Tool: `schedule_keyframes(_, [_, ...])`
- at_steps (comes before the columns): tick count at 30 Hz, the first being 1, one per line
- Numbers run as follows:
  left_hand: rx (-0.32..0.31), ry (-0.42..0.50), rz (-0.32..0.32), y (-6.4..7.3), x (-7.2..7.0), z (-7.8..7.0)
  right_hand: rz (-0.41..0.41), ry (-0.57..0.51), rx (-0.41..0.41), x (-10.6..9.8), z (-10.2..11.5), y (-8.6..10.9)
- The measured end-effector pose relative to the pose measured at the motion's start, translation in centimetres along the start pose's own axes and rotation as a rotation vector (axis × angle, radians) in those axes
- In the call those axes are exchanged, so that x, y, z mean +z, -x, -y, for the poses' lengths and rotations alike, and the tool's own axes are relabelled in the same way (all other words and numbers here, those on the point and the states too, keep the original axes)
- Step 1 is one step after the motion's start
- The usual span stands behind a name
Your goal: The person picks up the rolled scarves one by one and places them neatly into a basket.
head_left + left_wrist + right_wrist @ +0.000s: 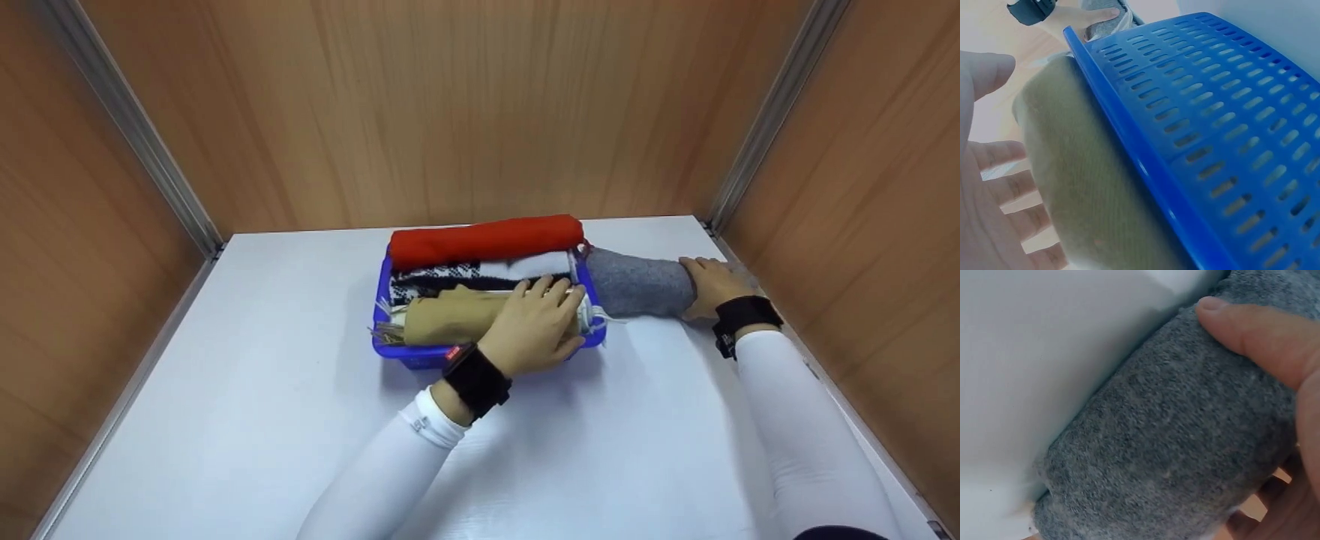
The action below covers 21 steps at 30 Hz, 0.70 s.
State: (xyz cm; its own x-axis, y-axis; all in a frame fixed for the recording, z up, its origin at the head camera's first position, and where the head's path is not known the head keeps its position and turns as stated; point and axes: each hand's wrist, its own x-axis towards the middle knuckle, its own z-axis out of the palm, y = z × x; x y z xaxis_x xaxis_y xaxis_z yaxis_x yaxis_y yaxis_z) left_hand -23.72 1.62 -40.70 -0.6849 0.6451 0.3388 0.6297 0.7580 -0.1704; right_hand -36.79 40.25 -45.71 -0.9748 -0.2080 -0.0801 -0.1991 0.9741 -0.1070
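Observation:
My left hand (534,326) lies on a tan rolled cloth (450,319) at the near side of a blue plastic basket (420,351). Its fingers are extended over the roll in the head view, and the left wrist view has them apart along the tan cloth (1084,169). To the basket's right, my right hand (716,289) grips the right end of a grey rolled cloth (637,283). Thumb and fingers wrap this fuzzy grey roll (1168,416) in the right wrist view. The roll lies on the white table, its left end against the basket.
A red rolled cloth (487,238) lies along the basket's far side. Between it and the tan roll sits a black-and-white patterned cloth (435,281). Loose fringe (386,334) hangs over the left rim. Wooden panels (465,112) enclose the white table (285,390) at the back and sides.

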Motion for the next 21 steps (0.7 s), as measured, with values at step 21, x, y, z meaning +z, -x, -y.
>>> schedule_keyframes(21, [0.046,-0.043,0.016,-1.4,0.7,-2.2,-0.007,-0.064,-0.001,1.0,-0.4,-0.2])
